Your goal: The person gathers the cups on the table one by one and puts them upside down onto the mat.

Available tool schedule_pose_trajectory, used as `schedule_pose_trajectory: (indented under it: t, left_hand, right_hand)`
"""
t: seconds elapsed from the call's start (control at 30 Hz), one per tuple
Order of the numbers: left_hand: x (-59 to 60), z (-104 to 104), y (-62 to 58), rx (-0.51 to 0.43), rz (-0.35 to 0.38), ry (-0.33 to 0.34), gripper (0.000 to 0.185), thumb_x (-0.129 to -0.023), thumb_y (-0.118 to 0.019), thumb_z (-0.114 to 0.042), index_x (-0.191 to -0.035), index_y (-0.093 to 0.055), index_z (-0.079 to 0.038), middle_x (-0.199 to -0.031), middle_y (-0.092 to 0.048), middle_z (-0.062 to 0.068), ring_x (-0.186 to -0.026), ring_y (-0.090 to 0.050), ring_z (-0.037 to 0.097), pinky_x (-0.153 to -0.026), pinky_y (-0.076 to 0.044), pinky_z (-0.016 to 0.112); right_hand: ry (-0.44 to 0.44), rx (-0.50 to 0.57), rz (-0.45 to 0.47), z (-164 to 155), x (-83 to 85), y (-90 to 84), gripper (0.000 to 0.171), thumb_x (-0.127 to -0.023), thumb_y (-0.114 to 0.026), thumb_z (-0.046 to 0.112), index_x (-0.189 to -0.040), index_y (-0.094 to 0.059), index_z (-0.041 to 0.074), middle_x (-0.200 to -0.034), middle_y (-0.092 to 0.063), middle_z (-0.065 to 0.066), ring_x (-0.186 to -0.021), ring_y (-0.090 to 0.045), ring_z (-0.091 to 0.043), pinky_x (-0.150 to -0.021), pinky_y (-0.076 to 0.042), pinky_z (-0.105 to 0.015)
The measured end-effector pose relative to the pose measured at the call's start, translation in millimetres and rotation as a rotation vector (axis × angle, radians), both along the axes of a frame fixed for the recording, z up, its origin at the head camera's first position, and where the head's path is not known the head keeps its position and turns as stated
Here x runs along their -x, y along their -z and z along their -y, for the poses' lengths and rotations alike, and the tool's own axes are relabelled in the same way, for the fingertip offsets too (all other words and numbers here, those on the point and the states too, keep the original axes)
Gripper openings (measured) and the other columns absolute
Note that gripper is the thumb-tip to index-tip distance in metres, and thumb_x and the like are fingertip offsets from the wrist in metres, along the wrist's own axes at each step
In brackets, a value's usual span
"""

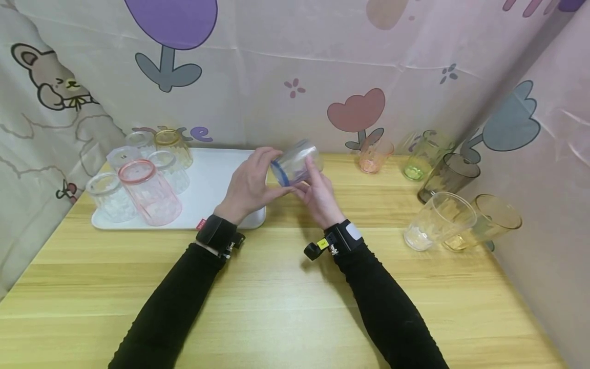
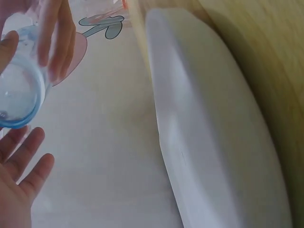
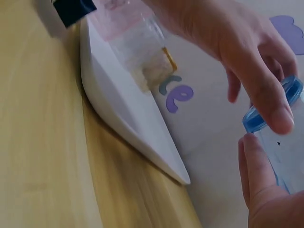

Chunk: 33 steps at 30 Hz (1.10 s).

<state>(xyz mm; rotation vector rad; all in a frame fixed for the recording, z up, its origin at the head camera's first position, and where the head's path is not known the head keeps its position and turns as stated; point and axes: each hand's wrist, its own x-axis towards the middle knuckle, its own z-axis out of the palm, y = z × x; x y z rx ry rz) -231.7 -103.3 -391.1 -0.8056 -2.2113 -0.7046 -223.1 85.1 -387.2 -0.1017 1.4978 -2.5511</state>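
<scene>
Near the tray's right edge, both hands hold a clear drinking glass (image 1: pixel 300 163) tilted onto its side, its blue-ringed end toward the left. My right hand (image 1: pixel 319 197) grips its body, thumb on top and fingers beneath. At the blue ring (image 3: pixel 250 118), my left hand (image 1: pixel 249 182) holds that end between thumb and fingers. Several left fingers (image 2: pixel 23 159) spread beside the glass in the left wrist view. On the white tray (image 1: pixel 212 177) at left stand a pink glass (image 1: pixel 154 197), an amber glass (image 1: pixel 175 148) and several clear ones, apparently upside down.
At the right stand an orange glass (image 1: pixel 373 158), a green glass (image 1: pixel 421 159), a dark grey glass (image 1: pixel 447 179), a clear glass (image 1: pixel 435 220) and a yellow glass (image 1: pixel 488 220), mouths up. A printed curtain (image 1: pixel 267 61) hangs behind the wooden table (image 1: pixel 286 307).
</scene>
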Motion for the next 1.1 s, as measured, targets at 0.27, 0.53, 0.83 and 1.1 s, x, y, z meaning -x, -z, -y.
schedule_pose_trajectory:
  t: [0.27, 0.53, 0.83, 1.1]
  left_hand:
    - [-1.5, 0.3, -1.6, -0.042, -0.007, 0.068, 0.084, -0.074, -0.096, -0.031, -0.137, -0.051, 0.002, -0.133, -0.055, 0.02, -0.115, -0.06, 0.032, -0.093, -0.059, 0.043]
    - [-1.6, 3.7, -6.4, -0.085, -0.013, 0.114, 0.08, -0.075, -0.093, -0.018, -0.138, -0.05, 0.004, -0.134, -0.053, 0.023, -0.119, -0.057, 0.035, -0.099, -0.055, 0.045]
    - [0.8, 14.7, -12.8, -0.119, -0.042, 0.084, 0.08, -0.076, -0.092, -0.016, -0.14, -0.048, 0.006, -0.135, -0.056, 0.024, -0.123, -0.056, 0.037, -0.106, -0.05, 0.047]
    - [-0.5, 23.7, -15.0, -0.191, -0.044, -0.015, 0.077, -0.081, -0.089, -0.023, -0.141, -0.049, 0.005, -0.135, -0.06, 0.023, -0.12, -0.058, 0.038, -0.101, -0.051, 0.048]
  right_hand:
    - [-0.049, 0.018, 0.03, 9.3, -5.2, 1.0, 0.071, -0.103, -0.056, 0.055, -0.152, -0.042, 0.006, -0.133, -0.058, -0.013, -0.094, -0.069, -0.018, -0.085, -0.058, -0.022]
    - [-0.065, -0.023, -0.04, 11.5, -6.5, 1.2, 0.066, -0.105, -0.055, 0.051, -0.153, -0.042, 0.008, -0.136, -0.058, -0.013, -0.097, -0.071, -0.02, -0.091, -0.06, -0.031]
    - [0.015, -0.095, -0.129, 14.6, -7.9, 2.8, 0.054, -0.11, -0.042, 0.046, -0.146, -0.048, 0.007, -0.137, -0.055, -0.017, -0.112, -0.066, -0.032, -0.095, -0.059, -0.044]
    - [0.05, -0.283, -0.042, 20.7, -8.2, 13.2, 0.061, -0.105, -0.057, 0.014, -0.157, -0.03, -0.001, -0.147, -0.05, -0.022, -0.129, -0.056, -0.044, -0.099, -0.057, -0.041]
